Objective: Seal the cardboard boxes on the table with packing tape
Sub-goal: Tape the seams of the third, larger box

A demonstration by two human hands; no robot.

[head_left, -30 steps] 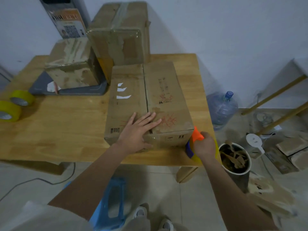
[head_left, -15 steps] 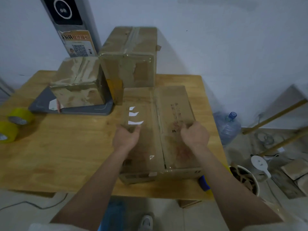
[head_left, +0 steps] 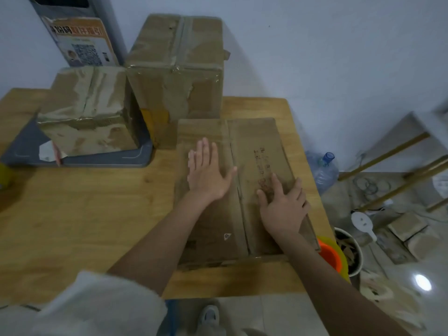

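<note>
Table (head_left: pixel 80 221): wood. Tall taped box (head_left: pixel 177 76) at back; smaller taped box (head_left: pixel 89 112) on grey tray (head_left: pixel 101 161), left. Flat box (head_left: pixel 232 190) nearest, both flaps down. Left hand (head_left: pixel 208 175) and right hand (head_left: pixel 283 207) spread flat, one per flap. Orange tape dispenser (head_left: pixel 331 255) off box's near-right corner.

Dim, flat indoor light, bluish cast on the wall (head_left: pixel 315 44). Soft shadows beside the boxes on the worktop (head_left: pixel 84 214). One bright glare spot on the floor (head_left: pixel 423 282) lower right. Overall soft, slightly blurred; wide-angle bending at edges.
</note>
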